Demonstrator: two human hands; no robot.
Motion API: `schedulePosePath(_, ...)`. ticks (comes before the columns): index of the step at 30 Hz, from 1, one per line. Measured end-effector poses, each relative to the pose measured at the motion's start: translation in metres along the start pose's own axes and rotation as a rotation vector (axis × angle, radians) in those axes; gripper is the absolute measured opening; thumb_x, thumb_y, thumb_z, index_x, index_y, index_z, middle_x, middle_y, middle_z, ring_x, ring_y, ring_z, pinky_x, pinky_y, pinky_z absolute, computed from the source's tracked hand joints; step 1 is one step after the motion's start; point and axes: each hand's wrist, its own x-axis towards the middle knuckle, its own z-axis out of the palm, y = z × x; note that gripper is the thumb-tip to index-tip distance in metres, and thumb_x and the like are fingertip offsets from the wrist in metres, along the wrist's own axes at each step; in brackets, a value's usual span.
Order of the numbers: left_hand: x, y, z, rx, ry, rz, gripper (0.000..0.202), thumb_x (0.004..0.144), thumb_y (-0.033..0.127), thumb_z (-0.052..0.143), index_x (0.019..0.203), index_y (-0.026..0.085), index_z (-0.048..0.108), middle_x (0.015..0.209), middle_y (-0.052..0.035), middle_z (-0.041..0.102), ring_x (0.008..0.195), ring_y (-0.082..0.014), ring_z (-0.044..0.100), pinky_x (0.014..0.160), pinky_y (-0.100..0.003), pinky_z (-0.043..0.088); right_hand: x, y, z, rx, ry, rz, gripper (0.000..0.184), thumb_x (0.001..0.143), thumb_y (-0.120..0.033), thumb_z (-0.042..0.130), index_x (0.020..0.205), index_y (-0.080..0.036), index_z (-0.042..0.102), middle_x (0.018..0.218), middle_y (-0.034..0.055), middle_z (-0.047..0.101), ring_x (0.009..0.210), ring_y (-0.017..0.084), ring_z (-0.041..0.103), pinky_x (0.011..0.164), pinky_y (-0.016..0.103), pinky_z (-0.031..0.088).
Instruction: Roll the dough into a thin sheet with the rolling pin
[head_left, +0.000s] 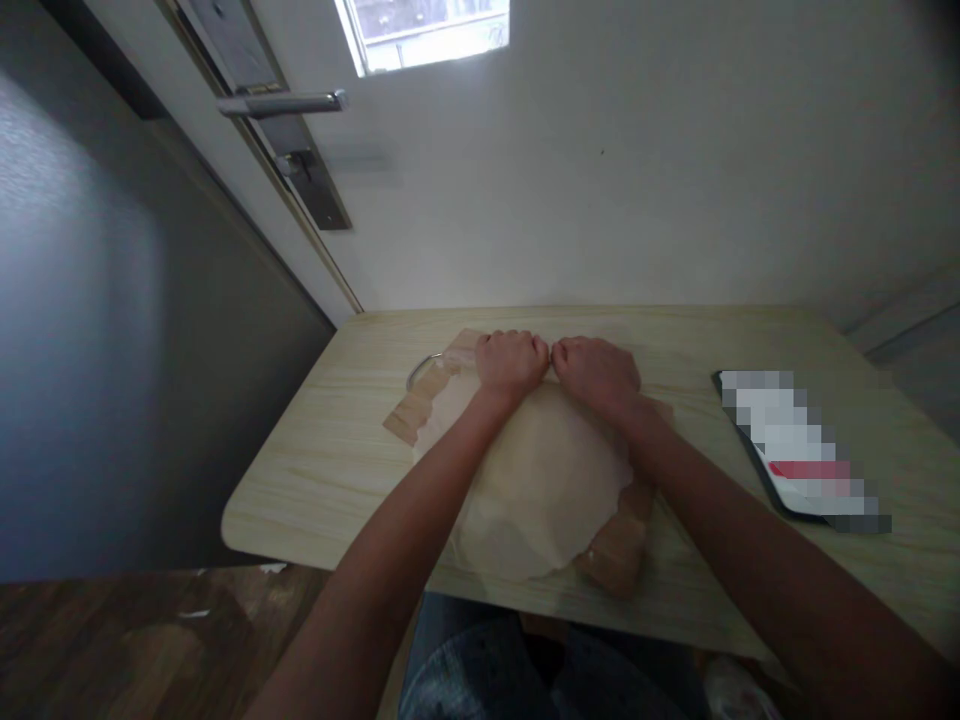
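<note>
A wide, thin, pale sheet of dough with an uneven edge covers most of a wooden board and overhangs it at the front. The board's corners show at the left and the near right, and a metal handle curves out at its far left. My left hand is closed at the far part of the sheet, knuckles up. Close beside it, almost touching, my right hand is closed the same way. The fingers curl under, so whatever lies inside them is hidden.
The board lies on a light wooden table. A phone-like flat object, partly blurred out, rests to the right. Behind the table stands a white door with a metal lever handle. My legs are under the near edge.
</note>
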Motion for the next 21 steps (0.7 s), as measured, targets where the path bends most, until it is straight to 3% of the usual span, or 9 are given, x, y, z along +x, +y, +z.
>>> schedulePosePath(7, 0.000, 0.000, -0.003, -0.015, -0.060, -0.011, 0.043, 0.083, 0.026, 0.025, 0.088, 0.012, 0.065, 0.086, -0.0123, 0.065, 0.083, -0.0224, 0.058, 0.076, -0.035, 0.036, -0.002, -0.002, -0.001, -0.009, -0.022, 0.022, 0.046, 0.087, -0.031, 0.022, 0.090, -0.015, 0.065, 0.088, 0.0117, 0.065, 0.076, 0.021, 0.059, 0.060, 0.029, 0.039)
schedulePosePath(21, -0.013, -0.002, -0.008, 0.024, 0.018, 0.016, 0.033, 0.084, 0.026, 0.029, 0.090, 0.014, 0.060, 0.095, -0.0084, 0.061, 0.091, -0.0218, 0.052, 0.077, -0.034, 0.035, -0.017, -0.004, 0.005, 0.021, 0.132, -0.043, 0.042, 0.089, -0.028, 0.020, 0.089, -0.016, 0.061, 0.093, 0.0096, 0.062, 0.085, 0.020, 0.053, 0.066, 0.029, 0.035)
